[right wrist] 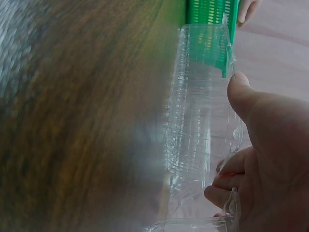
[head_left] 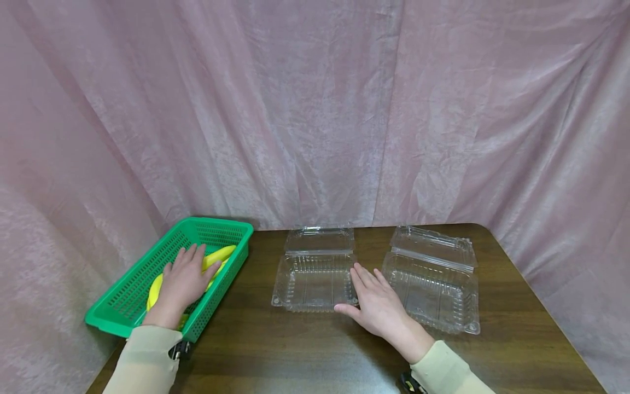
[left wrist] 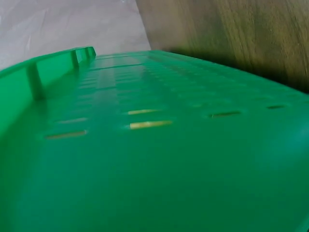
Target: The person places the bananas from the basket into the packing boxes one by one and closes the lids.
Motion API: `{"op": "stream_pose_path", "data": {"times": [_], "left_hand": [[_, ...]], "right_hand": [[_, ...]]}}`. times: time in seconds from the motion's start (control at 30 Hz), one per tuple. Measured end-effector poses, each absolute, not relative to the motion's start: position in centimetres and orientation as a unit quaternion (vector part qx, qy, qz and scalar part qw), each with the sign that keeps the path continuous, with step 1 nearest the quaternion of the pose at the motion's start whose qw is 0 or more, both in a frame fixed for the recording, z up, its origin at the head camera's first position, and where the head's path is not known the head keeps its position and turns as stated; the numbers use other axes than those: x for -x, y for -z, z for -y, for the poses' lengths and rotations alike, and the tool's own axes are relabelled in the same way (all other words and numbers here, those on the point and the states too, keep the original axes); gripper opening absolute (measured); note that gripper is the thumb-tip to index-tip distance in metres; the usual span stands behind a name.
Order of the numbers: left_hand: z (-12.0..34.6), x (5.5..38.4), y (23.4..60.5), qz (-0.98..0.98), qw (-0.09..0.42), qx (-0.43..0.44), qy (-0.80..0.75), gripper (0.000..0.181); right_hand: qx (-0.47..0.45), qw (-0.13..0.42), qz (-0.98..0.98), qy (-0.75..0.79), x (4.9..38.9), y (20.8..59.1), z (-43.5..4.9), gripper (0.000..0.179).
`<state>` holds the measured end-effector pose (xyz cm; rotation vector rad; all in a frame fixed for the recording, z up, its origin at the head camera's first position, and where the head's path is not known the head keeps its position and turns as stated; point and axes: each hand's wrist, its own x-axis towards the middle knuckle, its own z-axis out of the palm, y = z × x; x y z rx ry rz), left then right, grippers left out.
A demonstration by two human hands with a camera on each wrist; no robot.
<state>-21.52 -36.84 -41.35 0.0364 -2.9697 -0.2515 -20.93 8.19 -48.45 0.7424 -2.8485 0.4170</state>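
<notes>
Yellow bananas (head_left: 220,255) lie in a green plastic basket (head_left: 110,324) at the left of the table. My left hand (head_left: 183,282) is inside the basket over them, fingers extended and covering part of the fruit. The basket's slotted wall (left wrist: 154,179) fills the left wrist view and hides that hand there. Two clear plastic clamshell boxes stand with lids raised: a left box (head_left: 317,284) and a right box (head_left: 433,298). Between them is my right hand (head_left: 379,306), palm down, its fingers straight. Its fingertips are right at the left box's edge, seen also in the right wrist view (right wrist: 198,111).
The brown wooden table (head_left: 295,350) ends at a rounded corner at the back right. Pink velvet curtain (head_left: 339,109) hangs close behind its back edge and along the sides. The box lids (head_left: 320,241) lean back toward the curtain.
</notes>
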Motion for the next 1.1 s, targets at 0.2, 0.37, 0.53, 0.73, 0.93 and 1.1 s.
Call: {"op": "stream_pose_path", "data": {"times": [0.2,0.37,0.53,0.73,0.93,1.1], "left_hand": [[37.1,21.5,40.7,0.995,0.078,-0.004,0.068,0.082],[37.5,21.6,40.1,0.995,0.075,-0.001,0.063,0.085],[37.5,21.4,40.0,0.997,0.050,-0.002,0.062,0.092],[37.3,21.1,40.1,0.997,0.026,0.001,0.077,0.089],[37.0,20.6,39.8,0.996,0.012,0.009,0.086,0.088],[37.0,20.0,39.0,0.997,0.007,0.013,0.077,0.088]], "right_hand": [[-0.252,0.086,0.954,-0.140,21.0,48.5,-8.3,0.099],[-0.251,0.084,0.954,-0.140,21.1,48.5,-8.2,0.099],[-0.252,0.079,0.954,-0.142,21.0,48.5,-8.2,0.100],[-0.250,0.083,0.954,-0.144,21.0,48.5,-8.2,0.099],[-0.249,0.079,0.955,-0.142,21.1,48.4,-8.2,0.100],[-0.250,0.078,0.955,-0.141,21.1,48.4,-8.2,0.100]]}}
